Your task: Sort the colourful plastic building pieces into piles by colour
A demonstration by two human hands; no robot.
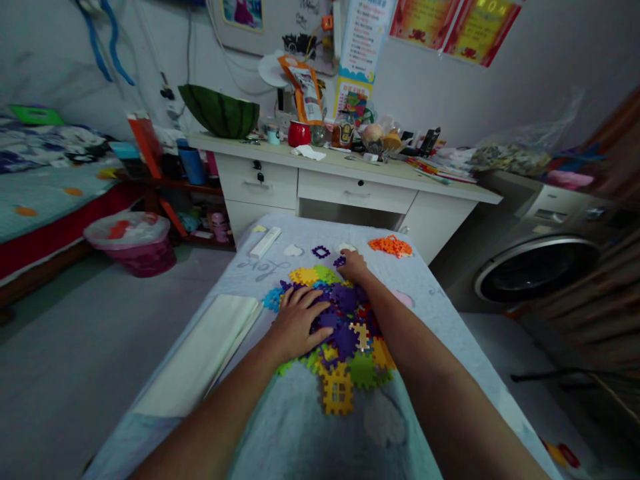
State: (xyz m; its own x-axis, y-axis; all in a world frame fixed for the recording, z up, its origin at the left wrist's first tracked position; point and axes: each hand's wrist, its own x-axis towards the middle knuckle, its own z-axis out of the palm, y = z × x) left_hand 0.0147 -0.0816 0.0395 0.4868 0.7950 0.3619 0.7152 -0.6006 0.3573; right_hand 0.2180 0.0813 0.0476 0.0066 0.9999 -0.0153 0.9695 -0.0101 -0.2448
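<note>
A heap of purple, yellow, green, blue and red toothed plastic building pieces (pixel 345 337) lies on the cloth-covered table (pixel 425 320). My left hand (pixel 301 320) rests on the heap's left side with its fingers spread. Beyond the heap, my right hand (pixel 354 267) has its fingers closed on a small purple piece (pixel 340 261). Left of that hand, a purple frame-shaped piece (pixel 321 252) lies alone on the cloth. An orange pile of pieces (pixel 391 246) sits at the far right corner. Nearest me is a yellow window piece (pixel 337 392).
A folded cream cloth (pixel 200 353) lies along the table's left side, and a white stick-shaped object (pixel 265 243) is at the far left. Behind stands a white desk (pixel 345 187) with a cut watermelon (pixel 220 112). A washing machine (pixel 530 260) stands to the right.
</note>
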